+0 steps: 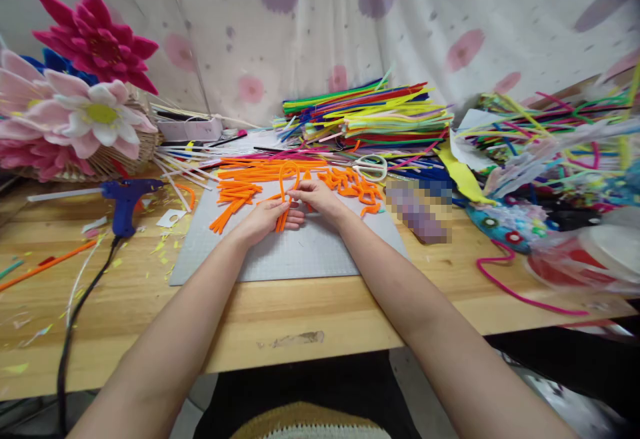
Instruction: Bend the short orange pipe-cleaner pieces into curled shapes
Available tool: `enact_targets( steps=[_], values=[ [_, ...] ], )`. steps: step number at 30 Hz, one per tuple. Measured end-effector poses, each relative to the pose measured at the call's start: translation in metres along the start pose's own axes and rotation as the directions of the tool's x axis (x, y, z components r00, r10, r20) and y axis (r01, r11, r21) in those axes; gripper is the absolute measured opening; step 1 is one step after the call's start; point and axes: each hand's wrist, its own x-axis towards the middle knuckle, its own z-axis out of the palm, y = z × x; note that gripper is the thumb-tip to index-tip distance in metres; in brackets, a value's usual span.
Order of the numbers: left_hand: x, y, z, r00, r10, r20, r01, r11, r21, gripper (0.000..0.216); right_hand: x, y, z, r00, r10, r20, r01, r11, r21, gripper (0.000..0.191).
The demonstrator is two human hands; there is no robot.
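Note:
Over a grey cutting mat (300,259), my two hands meet at a bent orange pipe cleaner (290,167), which stands up in a loop with its ends pointing down. My left hand (270,221) grips the lower part of it. The fingertips of my right hand (317,197) pinch it just below the loop. Cut orange pipe cleaners (233,199) lie in a bunch left of my hands. Long orange pipe cleaners (245,171) are spread behind, and several curled orange pieces (355,185) sit to the right.
A blue glue gun (127,202) with its black cord lies at the left, near felt-like flowers (100,115). Stacked coloured pipe cleaners (365,115) fill the back. Tangled scraps (540,132), a pink pipe cleaner (500,285) and a plastic-wrapped red-and-white container (585,259) occupy the right.

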Motion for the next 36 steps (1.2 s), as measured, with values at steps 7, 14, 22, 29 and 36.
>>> enact_targets(
  steps=[7, 14, 22, 29, 36],
  values=[
    [0.0, 0.001, -0.002, 1.0, -0.014, 0.023, 0.015, 0.999, -0.041, 0.018, 0.0, -0.002, 0.001, 0.999, 0.039, 0.036, -0.038, 0.999, -0.002, 0.034],
    [-0.002, 0.002, -0.002, 0.999, -0.007, 0.046, 0.007, 1.0, 0.004, 0.013, 0.002, 0.003, 0.001, 0.999, 0.04, 0.013, -0.04, 0.999, 0.025, 0.037],
    [-0.006, 0.008, -0.005, 0.994, 0.054, 0.095, -0.061, 0.995, 0.079, 0.018, 0.0, 0.0, 0.0, 0.999, 0.038, 0.036, -0.042, 0.993, 0.107, 0.028],
    [-0.01, 0.019, -0.003, 0.973, -0.093, 0.212, 0.109, 0.992, -0.066, 0.021, -0.002, 0.008, -0.008, 0.963, 0.033, 0.266, -0.139, 0.91, 0.39, 0.045],
    [-0.015, 0.02, 0.001, 0.935, -0.153, 0.319, 0.183, 0.981, -0.065, 0.022, -0.004, 0.009, -0.009, 0.93, -0.04, 0.365, -0.167, 0.839, 0.518, 0.034]
  ],
)
